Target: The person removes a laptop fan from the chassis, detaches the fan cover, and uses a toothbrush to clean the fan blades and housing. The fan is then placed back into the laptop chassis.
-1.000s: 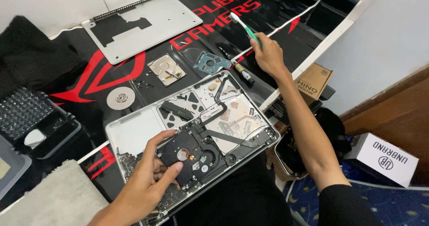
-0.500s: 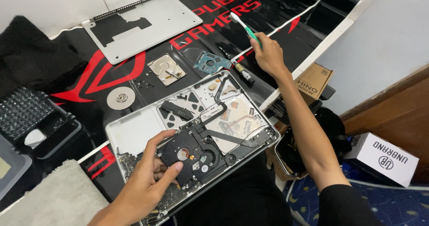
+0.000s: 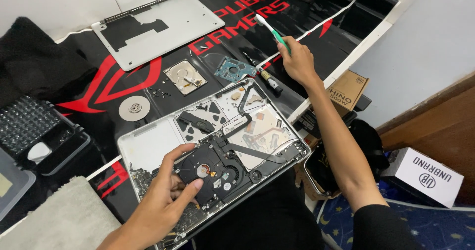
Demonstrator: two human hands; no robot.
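The laptop (image 3: pixel 213 146) lay opened at the surface's near edge, its cover (image 3: pixel 158 27), drive (image 3: pixel 184 77) and platter (image 3: pixel 133 107) already out, fan (image 3: pixel 213 173) still seated under the left hand (image 3: pixel 166 195)'s loose, spread grip, while the right hand (image 3: pixel 297 59) closed around a toothbrush (image 3: pixel 272 30) near the far edge.

left hand (image 3: pixel 166 200) covers part of the laptop's fan (image 3: pixel 208 173); toothbrush (image 3: pixel 271 32) handle hidden in right hand (image 3: pixel 297 59); grey towel (image 3: pixel 59 220) cut off at bottom edge; screws (image 3: pixel 158 92) too small to tell
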